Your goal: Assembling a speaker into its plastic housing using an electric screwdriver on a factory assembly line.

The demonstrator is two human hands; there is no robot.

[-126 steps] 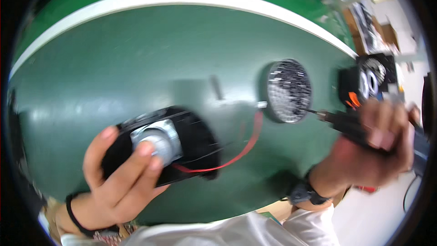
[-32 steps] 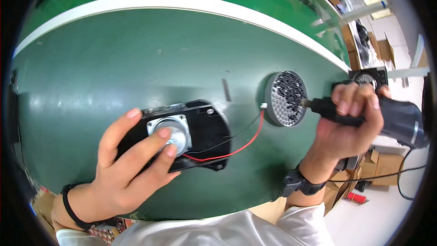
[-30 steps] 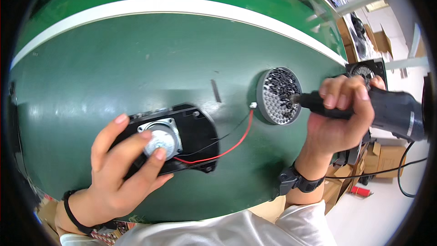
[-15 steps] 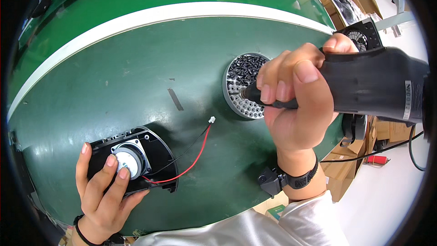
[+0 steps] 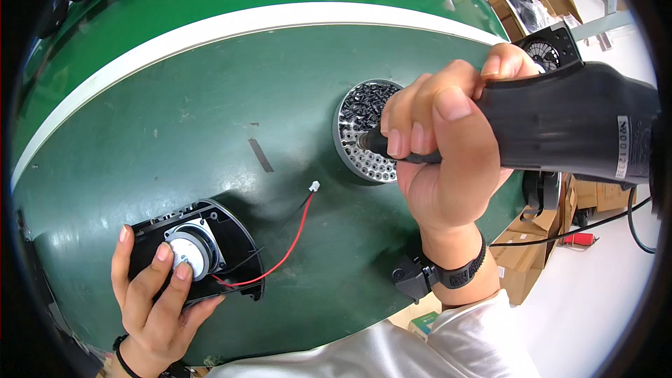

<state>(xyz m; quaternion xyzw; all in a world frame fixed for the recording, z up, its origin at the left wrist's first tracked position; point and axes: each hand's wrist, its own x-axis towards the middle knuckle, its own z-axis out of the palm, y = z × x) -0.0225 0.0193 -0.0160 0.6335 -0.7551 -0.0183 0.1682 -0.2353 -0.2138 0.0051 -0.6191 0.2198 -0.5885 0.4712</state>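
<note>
My left hand (image 5: 150,308) is closed on a black plastic housing (image 5: 236,236), fingertips pressing a round speaker (image 5: 187,253) with a silver-white back seated inside it. A red and black wire pair (image 5: 297,236) runs from the housing to a small white connector (image 5: 314,186) lying on the table. My right hand (image 5: 451,147) is wrapped round a black electric screwdriver (image 5: 560,122), held nearly level. Its tip is over the round screw dish (image 5: 337,143), among the holes of a perforated plate; whether a screw is on the bit I cannot make out. Loose black screws (image 5: 367,101) fill the dish's far side.
The green table (image 5: 140,154) carries a strip of dark tape (image 5: 261,155), and a white edging (image 5: 280,14) curves along its far side. A black part with a fan-like grille (image 5: 549,52) stands at far right. Cardboard boxes (image 5: 518,259) and a black cable (image 5: 553,240) are beyond the right edge.
The whole scene, table marks included, sits slightly further left in the picture. Both hands keep their grips, and the screwdriver tip stays over the dish.
</note>
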